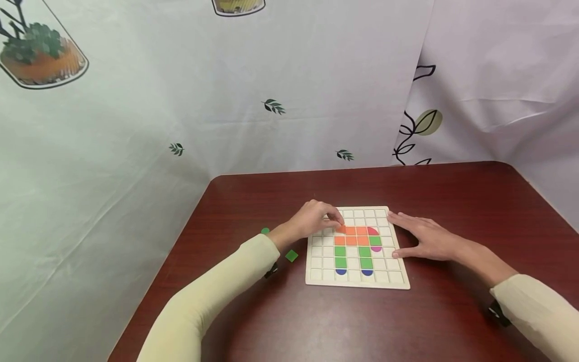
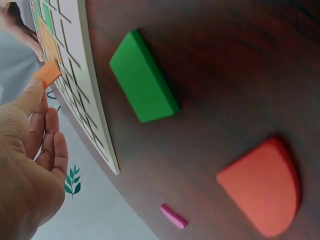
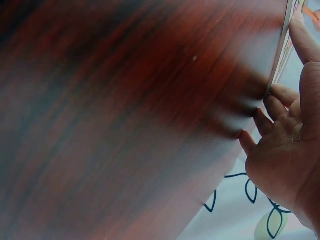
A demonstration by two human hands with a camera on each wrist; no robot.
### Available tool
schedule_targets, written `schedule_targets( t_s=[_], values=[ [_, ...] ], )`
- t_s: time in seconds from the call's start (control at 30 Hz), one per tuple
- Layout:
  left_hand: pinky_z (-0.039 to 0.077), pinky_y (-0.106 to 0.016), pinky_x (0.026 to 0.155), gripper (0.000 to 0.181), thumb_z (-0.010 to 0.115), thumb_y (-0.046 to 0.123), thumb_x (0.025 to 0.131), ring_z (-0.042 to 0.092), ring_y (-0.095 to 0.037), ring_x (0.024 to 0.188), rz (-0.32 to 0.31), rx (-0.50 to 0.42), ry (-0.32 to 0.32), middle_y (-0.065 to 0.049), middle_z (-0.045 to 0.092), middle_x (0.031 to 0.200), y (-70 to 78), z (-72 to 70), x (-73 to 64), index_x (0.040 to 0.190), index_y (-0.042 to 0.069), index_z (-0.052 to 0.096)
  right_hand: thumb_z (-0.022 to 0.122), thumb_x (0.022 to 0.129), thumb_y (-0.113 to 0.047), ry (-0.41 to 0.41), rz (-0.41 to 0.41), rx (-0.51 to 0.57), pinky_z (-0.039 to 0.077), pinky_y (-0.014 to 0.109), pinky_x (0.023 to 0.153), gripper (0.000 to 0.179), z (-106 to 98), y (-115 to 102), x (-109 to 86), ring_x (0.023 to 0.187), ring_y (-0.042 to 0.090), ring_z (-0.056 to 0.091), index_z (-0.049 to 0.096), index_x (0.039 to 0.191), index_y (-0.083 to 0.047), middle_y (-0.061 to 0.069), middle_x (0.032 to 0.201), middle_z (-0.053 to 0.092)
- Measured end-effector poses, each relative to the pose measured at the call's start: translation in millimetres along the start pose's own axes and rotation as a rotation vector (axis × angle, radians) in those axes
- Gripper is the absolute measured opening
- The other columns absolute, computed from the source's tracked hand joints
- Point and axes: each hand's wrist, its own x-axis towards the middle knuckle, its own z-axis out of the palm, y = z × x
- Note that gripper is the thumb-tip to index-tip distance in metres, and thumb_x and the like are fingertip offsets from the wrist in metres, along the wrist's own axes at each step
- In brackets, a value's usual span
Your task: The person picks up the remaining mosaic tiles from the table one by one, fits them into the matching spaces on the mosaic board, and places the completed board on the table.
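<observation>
My left hand (image 1: 315,219) pinches an orange square tile (image 2: 48,73) between thumb and fingertips, at the upper left end of the orange rows on a white grid board (image 1: 325,277). In the left wrist view the tile is tilted, one edge at the grid. On the board, orange squares form two rows, with green columns (image 1: 341,257) below that end in blue half-rounds (image 1: 367,273). A pink-red curved tile (image 1: 373,231), a green square and a magenta half-round (image 1: 376,249) sit at their right. My right hand (image 1: 427,239) rests along the board's right edge, fingers extended.
Loose on the dark wooden table (image 1: 357,327), left of the board, lie a green square tile (image 1: 291,256) and a green piece (image 1: 265,231) partly behind the left forearm. The left wrist view also shows a red rounded tile (image 2: 265,190) and a small pink piece (image 2: 173,216).
</observation>
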Motion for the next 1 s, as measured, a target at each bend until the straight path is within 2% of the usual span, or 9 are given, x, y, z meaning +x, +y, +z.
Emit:
schedule_targets(
  t_s=[0.33,0.73,1.0],
  values=[
    [0.047,-0.020,0.072,0.006,0.083,0.027,0.096,0.062,-0.001,0.079,-0.040,0.042,-0.003,0.018,0.076,0.094,0.9,2.8,1.3,0.100,0.024,0.084,0.081,0.083,-0.069,-0.009,0.003,0.008,0.030,0.071,0.113,0.110,-1.8,-2.0,0.2,0.152,0.049,0.032,0.042,0.162,-0.004,0.021,0.166,0.040],
    [0.047,-0.021,0.072,0.008,0.081,0.031,0.097,0.063,-0.001,0.081,-0.126,0.078,-0.040,0.019,0.075,0.094,5.2,3.4,1.5,0.101,0.025,0.083,0.081,0.083,-0.068,-0.006,-0.011,0.000,0.031,0.069,0.113,0.107,0.0,0.5,0.0,0.152,0.048,0.034,0.043,0.161,-0.003,0.020,0.165,0.041],
    [0.047,-0.022,0.072,0.008,0.080,0.030,0.098,0.061,-0.003,0.080,-0.128,0.088,-0.044,0.019,0.074,0.092,3.7,6.0,0.4,0.101,0.024,0.083,0.082,0.083,-0.066,-0.004,-0.014,0.002,0.031,0.070,0.113,0.107,0.0,0.2,0.3,0.152,0.049,0.034,0.043,0.161,-0.003,0.021,0.165,0.041]
  ],
)
